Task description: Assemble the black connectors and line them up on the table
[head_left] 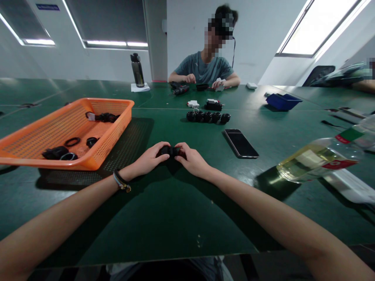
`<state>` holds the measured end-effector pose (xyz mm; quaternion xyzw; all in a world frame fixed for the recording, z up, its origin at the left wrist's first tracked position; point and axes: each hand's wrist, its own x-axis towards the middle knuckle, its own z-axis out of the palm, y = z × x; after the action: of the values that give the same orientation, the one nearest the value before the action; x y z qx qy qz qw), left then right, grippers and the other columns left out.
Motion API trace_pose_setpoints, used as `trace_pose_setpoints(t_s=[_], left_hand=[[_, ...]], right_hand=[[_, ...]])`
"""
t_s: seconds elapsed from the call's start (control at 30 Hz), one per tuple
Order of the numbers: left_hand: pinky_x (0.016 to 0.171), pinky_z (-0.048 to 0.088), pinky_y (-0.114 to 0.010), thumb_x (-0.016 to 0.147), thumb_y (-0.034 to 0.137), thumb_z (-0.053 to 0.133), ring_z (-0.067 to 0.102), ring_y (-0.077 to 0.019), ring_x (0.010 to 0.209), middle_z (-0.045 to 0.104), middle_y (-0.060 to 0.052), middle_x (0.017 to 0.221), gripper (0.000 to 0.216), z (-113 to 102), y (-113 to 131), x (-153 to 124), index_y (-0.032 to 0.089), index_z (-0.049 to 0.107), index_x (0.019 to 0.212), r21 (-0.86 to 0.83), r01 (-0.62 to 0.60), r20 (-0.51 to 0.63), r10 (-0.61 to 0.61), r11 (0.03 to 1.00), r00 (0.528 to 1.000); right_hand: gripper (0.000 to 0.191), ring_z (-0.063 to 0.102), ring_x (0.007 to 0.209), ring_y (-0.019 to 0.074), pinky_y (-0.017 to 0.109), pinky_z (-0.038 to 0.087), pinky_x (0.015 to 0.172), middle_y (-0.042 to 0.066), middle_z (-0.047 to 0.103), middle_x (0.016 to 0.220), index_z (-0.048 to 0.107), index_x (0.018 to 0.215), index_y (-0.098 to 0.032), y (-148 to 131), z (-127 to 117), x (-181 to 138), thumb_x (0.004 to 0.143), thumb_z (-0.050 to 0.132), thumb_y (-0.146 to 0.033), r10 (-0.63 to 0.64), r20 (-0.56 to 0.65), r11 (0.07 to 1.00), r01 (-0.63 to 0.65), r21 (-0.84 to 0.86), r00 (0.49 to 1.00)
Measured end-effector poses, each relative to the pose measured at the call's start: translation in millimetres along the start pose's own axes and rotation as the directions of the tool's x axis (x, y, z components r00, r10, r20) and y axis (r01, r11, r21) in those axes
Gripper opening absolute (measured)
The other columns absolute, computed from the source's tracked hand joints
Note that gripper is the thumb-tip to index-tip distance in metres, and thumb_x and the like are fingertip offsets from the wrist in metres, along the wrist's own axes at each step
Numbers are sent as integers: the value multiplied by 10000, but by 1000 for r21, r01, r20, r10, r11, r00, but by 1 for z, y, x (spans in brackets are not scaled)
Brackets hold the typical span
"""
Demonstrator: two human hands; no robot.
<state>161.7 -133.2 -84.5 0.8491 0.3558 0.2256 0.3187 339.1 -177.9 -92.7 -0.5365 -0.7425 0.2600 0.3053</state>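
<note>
Between my two hands is a small black part (170,151), held just above the green table (164,218); its exact kind does not show. My left hand (152,158) closes on its left end with thumb and fingers. From the other side my right hand (191,159) pinches the right end. Beyond my hands, a row of several round black parts (208,117) lies side by side. To the left stands an orange basket (117,134) holding a coiled black cable (105,117), a black ring (72,141) and other black pieces.
A phone (241,144) and a bottle of yellow liquid (310,160) lie right of my hands. Farther back are a blue bin (283,101), a power drill (179,89), white and black pieces (213,104) and a dark bottle (137,70). A person (205,66) sits opposite, handling small parts.
</note>
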Motion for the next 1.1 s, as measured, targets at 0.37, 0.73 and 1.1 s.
trace_pose_setpoints(t_s=[0.37,0.73,1.1], left_hand=[[886,400,-370,762,376,442,509,-238,986,537,-98,1117,417,0,-1,0,133,465,1099,-11,-11,-1,11,1000,1000],[905,388,-387,756,384,433,508,-240,978,540,-99,1107,428,0,0,1,133,465,1102,15,-7,6,7,1000,1000],[908,392,-378,758,397,438,511,-242,986,540,-97,1114,448,-1,-1,0,134,469,1119,23,6,0,-6,1000,1000]], right_hand=[[236,523,641,123,259,386,630,-13,560,697,437,1035,-151,1,1,1,806,493,-142,9,-4,998,-9,-68,1000],[224,551,667,133,269,409,635,13,592,742,448,1051,-142,-2,-1,1,830,471,-174,41,22,997,-39,-70,999],[214,542,667,133,254,387,629,29,595,757,461,1049,-126,-4,-1,2,844,458,-183,50,20,994,-48,-101,999]])
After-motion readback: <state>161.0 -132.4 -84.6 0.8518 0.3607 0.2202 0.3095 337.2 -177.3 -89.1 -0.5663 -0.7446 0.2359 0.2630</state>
